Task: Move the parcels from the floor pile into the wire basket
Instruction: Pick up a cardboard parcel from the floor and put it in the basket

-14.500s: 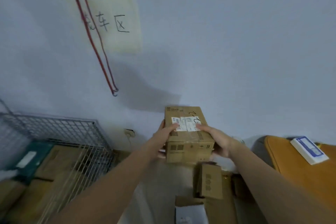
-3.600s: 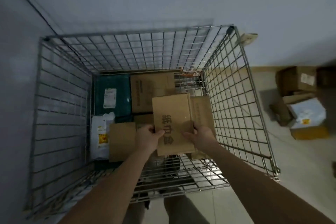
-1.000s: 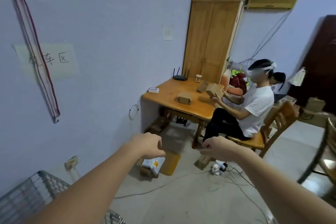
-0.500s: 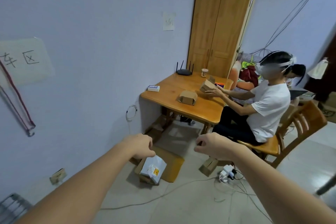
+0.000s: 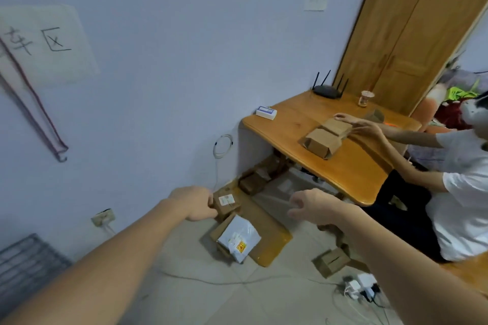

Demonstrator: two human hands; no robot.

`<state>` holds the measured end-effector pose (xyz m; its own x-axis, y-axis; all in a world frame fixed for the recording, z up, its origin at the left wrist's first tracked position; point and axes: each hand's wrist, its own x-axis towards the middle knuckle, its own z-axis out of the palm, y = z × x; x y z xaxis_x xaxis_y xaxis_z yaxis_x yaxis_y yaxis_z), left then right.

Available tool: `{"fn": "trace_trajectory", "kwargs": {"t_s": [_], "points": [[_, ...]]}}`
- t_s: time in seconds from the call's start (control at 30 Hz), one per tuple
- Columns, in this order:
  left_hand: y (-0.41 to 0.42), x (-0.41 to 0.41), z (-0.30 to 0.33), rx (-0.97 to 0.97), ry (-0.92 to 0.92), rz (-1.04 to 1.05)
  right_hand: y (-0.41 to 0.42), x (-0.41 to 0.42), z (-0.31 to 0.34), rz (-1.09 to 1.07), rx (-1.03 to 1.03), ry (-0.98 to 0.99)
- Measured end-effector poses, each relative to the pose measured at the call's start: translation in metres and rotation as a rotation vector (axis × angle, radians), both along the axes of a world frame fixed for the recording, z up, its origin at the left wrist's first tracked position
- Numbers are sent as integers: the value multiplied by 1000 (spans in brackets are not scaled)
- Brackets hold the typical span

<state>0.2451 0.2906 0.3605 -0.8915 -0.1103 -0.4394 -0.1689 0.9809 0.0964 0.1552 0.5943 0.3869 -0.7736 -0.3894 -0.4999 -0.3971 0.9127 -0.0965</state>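
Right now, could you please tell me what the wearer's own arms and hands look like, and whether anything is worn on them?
Both forearms are bare as far as the frame shows: no sleeves, gloves, watch or rings visible on the left hand or the right hand. No markings or cables on them. The picture is slightly blurred, so fine detail cannot be told.
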Motion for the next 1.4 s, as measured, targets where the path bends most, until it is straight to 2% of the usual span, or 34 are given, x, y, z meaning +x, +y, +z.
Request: {"fn": "trace_trajectory", "kwargs": {"t_s": [0.2,0.43,0.63,0.77,0.93,1.07,1.17,1.27,1.4], "points": [[-5,-30,-8,54,-5,210,-40,-97,4,215,21,-13],[-47,-60,-29,51,-70,345,-123,-175,-18,401,14,-50],[-112,-132,-71,72,-101,322,-189,-247,-64,417,67,-68],[-151,-198,-124,76,-113,263,-220,-301,-118,390,107,-91],[-180,-275,-245,119,-191,229,-250,-371,-241,341,188,-154],[-192,-326,-390,168,-273,253,-266,-425,-386,330,206,-248],[-188,-352,-523,288,-296,348,-266,-463,-514,288,196,-306],[-175,-377,-654,429,-272,492,-257,-496,-640,148,128,-335],[-157,-416,-768,527,-182,761,-260,-532,-769,-90,-43,-330]]}}
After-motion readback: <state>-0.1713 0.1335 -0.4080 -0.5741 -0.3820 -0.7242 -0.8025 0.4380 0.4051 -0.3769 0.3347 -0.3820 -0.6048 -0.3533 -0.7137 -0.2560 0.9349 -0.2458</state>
